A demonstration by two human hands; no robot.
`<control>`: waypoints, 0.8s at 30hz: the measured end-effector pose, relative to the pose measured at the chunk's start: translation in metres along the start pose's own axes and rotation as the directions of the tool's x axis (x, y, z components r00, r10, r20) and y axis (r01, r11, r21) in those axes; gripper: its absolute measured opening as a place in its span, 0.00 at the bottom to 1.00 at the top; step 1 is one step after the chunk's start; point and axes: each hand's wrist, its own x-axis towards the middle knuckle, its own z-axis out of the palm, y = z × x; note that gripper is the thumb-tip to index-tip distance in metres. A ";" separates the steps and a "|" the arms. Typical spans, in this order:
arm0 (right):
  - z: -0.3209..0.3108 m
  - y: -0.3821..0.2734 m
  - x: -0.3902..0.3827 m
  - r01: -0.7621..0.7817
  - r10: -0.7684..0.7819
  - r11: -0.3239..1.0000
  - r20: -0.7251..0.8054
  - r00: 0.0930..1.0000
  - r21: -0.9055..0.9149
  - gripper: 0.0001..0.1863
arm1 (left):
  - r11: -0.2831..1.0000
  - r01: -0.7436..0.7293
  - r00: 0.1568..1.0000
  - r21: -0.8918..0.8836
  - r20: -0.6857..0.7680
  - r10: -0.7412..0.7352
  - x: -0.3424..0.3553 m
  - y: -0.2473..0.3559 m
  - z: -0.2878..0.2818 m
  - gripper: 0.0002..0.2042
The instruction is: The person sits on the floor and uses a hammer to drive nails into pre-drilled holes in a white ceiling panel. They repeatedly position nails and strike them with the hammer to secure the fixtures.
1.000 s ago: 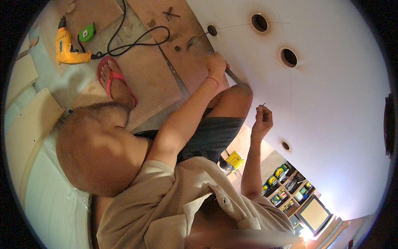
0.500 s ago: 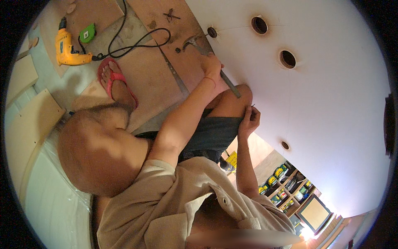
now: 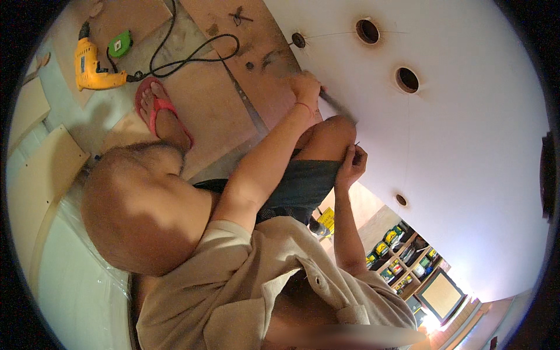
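Note:
My left hand [image 3: 306, 90] is wrapped round the handle of a hammer [image 3: 337, 107], beside the white panel's edge. The handle is smeared by motion, and its free end lies over my bent knee by the panel. Lower down, my right hand [image 3: 352, 167] pinches a thin, dark nail-like piece [image 3: 357, 143] between thumb and finger. That piece points at the white panel [image 3: 466, 134], close beside my knee; whether its tip touches the panel I cannot tell.
Several round holes with brownish rims pierce the panel, one of them a large dark hole [image 3: 407, 80]. A yellow corded drill [image 3: 93, 70] and a green tape measure [image 3: 120, 44] lie on the floor at upper left. Shelves [image 3: 402, 259] with packages stand at lower right.
My left hand has swung the hammer slightly right, closer to the panel, and the handle is now blurred. My right hand keeps its pinch near the knee.

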 end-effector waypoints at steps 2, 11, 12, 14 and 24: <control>0.000 0.000 0.000 -0.013 0.013 1.000 -0.016 1.000 -0.018 0.14 | 0.871 -0.008 1.000 0.491 0.005 0.006 0.005 0.006 -0.006 0.12; 0.000 -0.001 0.004 0.000 0.000 1.000 0.011 1.000 -0.022 0.14 | 0.541 -0.110 0.993 0.834 0.117 0.022 -0.022 0.022 0.026 0.18; 0.001 0.000 0.004 -0.002 0.002 1.000 0.023 1.000 -0.019 0.14 | 0.561 -0.068 0.998 0.825 0.045 0.054 -0.024 0.022 0.031 0.19; 0.002 0.002 0.005 0.006 -0.005 1.000 0.041 0.999 -0.018 0.14 | 0.598 -0.028 0.989 0.801 -0.063 0.131 -0.026 0.024 0.037 0.21; 0.004 0.004 0.006 -0.003 0.005 0.999 0.035 0.999 -0.039 0.14 | 0.564 -0.017 0.987 0.825 -0.076 0.141 -0.028 0.033 0.029 0.15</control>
